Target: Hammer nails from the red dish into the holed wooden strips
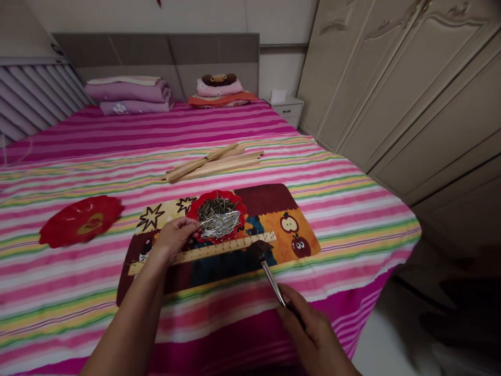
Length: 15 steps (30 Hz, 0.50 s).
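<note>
While the hammer (pixel 271 279) is gripped by the right hand (pixel 307 324), fingers closed round the handle, the left hand (pixel 176 241) is placed at the near-left rim of the red bowl (pixel 243 206) of nails (pixel 219 222). Its thumb and fingertips are drawn nearly together; whether a nail is pinched can't be told at this size.

The wooden strip (pixel 219 248) is laid on the patterned mat (pixel 258 198), just on the near side of the bowl, slightly slanted, with a row of small nails seen along it. Its left part is partly hidden by the left hand. The hammer's dark head is seen by the strip's right part; contact can't be confirmed. More wooden strips (pixel 215 166) are piled beyond the mat; a second red bowl (pixel 82 223) is set well off to the left.

For a clean pick, judged from the layout: one nail should be lifted from the heap's edge, by the shank, so tangled neighbours aren't dragged out. Hammer head should be held clear of the standing nails meanwhile. If any nail is struck, it should be held plumb, started with light taps, fingers then withdrawn. Bounce is to be expected: the mat is backed only by a bed (pixel 352 209), so firmer support would be advised.
</note>
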Each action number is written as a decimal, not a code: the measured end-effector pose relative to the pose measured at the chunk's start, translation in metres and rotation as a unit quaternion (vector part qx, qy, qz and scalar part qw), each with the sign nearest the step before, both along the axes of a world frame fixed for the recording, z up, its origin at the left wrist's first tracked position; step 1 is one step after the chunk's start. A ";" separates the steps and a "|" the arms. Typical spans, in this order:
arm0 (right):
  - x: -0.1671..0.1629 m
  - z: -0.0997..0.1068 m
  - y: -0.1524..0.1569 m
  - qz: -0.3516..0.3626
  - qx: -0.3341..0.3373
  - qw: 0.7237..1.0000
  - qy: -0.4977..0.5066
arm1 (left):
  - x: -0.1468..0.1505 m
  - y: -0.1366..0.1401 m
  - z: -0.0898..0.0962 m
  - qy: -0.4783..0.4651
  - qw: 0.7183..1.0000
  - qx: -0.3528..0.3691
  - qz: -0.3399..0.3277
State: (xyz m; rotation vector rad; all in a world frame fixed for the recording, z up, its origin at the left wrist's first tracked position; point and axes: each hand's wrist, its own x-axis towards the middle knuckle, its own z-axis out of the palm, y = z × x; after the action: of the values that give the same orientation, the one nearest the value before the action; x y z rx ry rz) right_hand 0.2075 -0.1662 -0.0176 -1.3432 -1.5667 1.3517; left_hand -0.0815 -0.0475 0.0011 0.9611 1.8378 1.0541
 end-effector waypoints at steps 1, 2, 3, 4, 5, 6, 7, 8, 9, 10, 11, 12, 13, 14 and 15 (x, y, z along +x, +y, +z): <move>0.000 0.000 0.000 -0.002 0.006 1.000 -0.001 | 0.001 -0.002 0.001 -0.026 1.000 0.002 0.013; -0.001 -0.001 -0.001 -0.005 0.010 1.000 -0.005 | 0.002 -0.003 0.000 -0.041 0.999 0.007 0.027; -0.001 -0.001 -0.001 -0.007 0.011 1.000 -0.010 | 0.003 -0.004 -0.001 -0.047 0.998 0.015 0.040; -0.001 -0.001 -0.001 -0.005 0.010 1.000 -0.017 | 0.003 -0.003 -0.002 -0.049 0.997 0.024 0.050; -0.001 -0.001 -0.001 -0.002 0.008 1.000 -0.022 | 0.003 -0.003 -0.005 -0.047 0.997 0.032 0.058; -0.001 -0.001 -0.001 0.002 0.006 1.000 -0.027 | 0.002 -0.002 -0.008 -0.042 0.996 0.039 0.062; 0.000 -0.001 -0.001 0.005 0.005 1.000 -0.029 | 0.001 -0.001 -0.010 -0.033 0.996 0.045 0.065; 0.000 -0.001 -0.002 0.006 0.004 1.000 -0.030 | 0.001 0.000 -0.012 -0.017 0.996 0.050 0.066; 0.000 -0.002 -0.002 0.007 0.003 1.000 -0.030 | 0.000 -0.001 -0.013 0.007 0.996 0.055 0.068; 0.000 -0.002 -0.002 0.008 0.002 1.000 -0.029 | 0.000 -0.002 -0.012 0.040 0.995 0.060 0.070; 0.000 -0.003 -0.002 0.007 0.000 1.000 -0.027 | 0.000 -0.004 -0.010 0.080 0.992 0.064 0.072; 0.001 -0.003 -0.003 0.005 -0.001 1.000 -0.023 | 0.001 -0.008 -0.005 0.123 0.987 0.066 0.074; 0.001 -0.004 -0.003 0.002 -0.002 1.000 -0.020 | 0.002 -0.013 0.000 0.165 0.982 0.062 0.071; 0.001 -0.005 -0.003 -0.001 -0.002 1.000 -0.017 | 0.003 -0.020 0.007 0.203 0.976 0.052 0.064; 0.001 -0.006 -0.004 -0.004 -0.004 1.000 -0.015 | 0.004 -0.027 0.013 0.234 0.970 0.037 0.049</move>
State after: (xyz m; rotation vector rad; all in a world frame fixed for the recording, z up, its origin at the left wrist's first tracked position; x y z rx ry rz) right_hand 0.2086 -0.1700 -0.0236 -1.3791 -1.5762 1.3401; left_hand -0.0780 -0.0742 0.0146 1.2563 2.2594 1.0184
